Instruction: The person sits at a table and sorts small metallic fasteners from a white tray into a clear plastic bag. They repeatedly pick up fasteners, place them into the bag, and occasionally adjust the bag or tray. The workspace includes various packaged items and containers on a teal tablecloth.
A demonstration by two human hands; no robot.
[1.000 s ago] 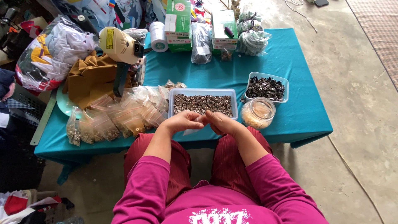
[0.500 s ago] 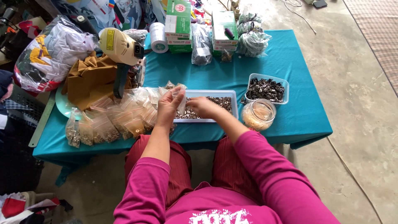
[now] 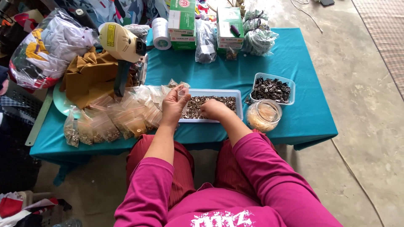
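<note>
Over tray (image 3: 237, 96) of small metal parts (image 3: 210, 102): right hand (image 3: 214, 110) curled, reaching in; left hand (image 3: 174, 105) pinching small clear bag (image 3: 182, 93).

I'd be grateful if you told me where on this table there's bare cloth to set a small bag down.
Bare teal cloth lies at the far right, beyond the tub of dark clips, and mid-table between the white tray and the boxes. The left side is crowded with small filled bags, brown fabric and a yellow tool.
</note>
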